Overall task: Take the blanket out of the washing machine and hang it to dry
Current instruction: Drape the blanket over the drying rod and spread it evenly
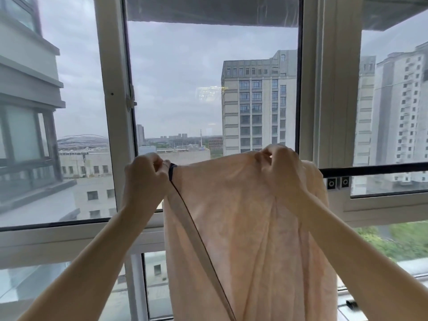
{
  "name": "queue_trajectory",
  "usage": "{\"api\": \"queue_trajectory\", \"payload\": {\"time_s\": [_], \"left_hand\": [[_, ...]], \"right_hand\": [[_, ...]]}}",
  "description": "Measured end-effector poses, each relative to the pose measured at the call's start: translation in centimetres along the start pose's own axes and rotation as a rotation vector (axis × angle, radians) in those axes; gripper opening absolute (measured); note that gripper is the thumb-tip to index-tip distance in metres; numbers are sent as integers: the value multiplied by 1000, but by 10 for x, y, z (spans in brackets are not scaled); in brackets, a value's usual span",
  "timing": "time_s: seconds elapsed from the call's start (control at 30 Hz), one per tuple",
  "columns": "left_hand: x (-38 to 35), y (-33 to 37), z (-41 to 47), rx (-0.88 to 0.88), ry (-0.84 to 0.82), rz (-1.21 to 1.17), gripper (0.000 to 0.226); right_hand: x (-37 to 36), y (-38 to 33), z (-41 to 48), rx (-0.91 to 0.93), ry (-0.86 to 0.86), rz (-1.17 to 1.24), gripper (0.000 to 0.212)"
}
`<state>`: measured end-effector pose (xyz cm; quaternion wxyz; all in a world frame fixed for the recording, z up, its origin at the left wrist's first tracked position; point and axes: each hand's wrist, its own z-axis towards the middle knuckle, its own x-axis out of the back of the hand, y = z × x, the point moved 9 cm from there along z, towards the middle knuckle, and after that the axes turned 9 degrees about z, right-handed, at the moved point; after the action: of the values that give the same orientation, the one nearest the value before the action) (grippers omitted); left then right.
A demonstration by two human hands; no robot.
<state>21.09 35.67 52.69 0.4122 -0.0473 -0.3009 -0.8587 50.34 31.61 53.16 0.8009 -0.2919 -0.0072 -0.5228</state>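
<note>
Blanket: a pale peach blanket is held up at its top edge in front of the window, hanging in long folds to the bottom of the view, where it is cut off.
Blanket edge: a thin dark trim runs diagonally down from the left corner.
Left hand: the left hand has its fingers curled tight, pinching the trimmed corner.
Right hand: the right hand is closed around a bunch of the top edge; fabric hides the fingertips.
Rail: a dark horizontal rail shows to the right of the blanket; whether cloth lies over it cannot be told.
Open room: bare glass lies left of the blanket; the white frame post stands just right.
Outside: grey sky and tall buildings.
</note>
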Motion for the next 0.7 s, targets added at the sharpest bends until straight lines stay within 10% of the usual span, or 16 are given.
{"api": "queue_trajectory", "payload": {"time_s": [0.37, 0.7], "left_hand": [[4, -86, -42, 349, -197, -252, 28], [13, -59, -24, 94, -172, -100, 24]], "right_hand": [[-68, -98, -50, 403, -266, -35, 14], [-114, -118, -58, 411, -394, -60, 14]]}}
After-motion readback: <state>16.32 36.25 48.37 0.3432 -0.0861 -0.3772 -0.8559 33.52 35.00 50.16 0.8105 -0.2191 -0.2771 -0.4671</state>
